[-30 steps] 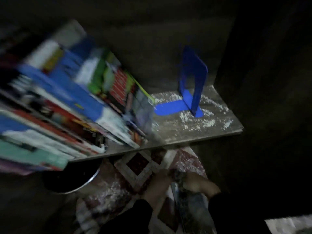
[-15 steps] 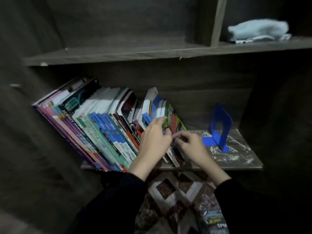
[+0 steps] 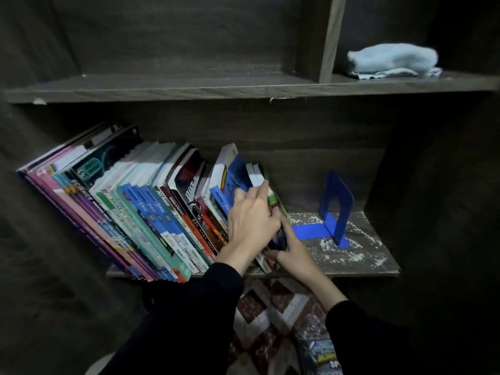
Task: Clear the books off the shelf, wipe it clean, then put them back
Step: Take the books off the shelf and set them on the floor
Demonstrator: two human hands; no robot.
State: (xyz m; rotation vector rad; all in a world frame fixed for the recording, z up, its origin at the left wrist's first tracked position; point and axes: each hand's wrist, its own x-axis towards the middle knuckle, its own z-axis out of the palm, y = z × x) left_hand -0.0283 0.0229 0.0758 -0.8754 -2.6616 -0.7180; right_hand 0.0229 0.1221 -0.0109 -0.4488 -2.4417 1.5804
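A row of several books (image 3: 140, 209) leans to the left on the lower shelf (image 3: 351, 255), whose bare right part is speckled with white dust. My left hand (image 3: 251, 220) lies on the rightmost books of the row, fingers reaching over their top edges. My right hand (image 3: 292, 247) holds the outermost thin book (image 3: 278, 209) from its right side, thumb at the lower spine. A blue metal bookend (image 3: 335, 209) stands to the right, apart from the books.
A folded light blue cloth (image 3: 392, 60) lies on the upper shelf (image 3: 189, 87) at the right, past a vertical divider (image 3: 328, 39). Below the shelf lie a patterned mat (image 3: 270, 307) and a magazine (image 3: 322, 355).
The view has swung up from the floor to the shelf. Both hands rose from the mat to the right end of the book row and now hold the outermost books.
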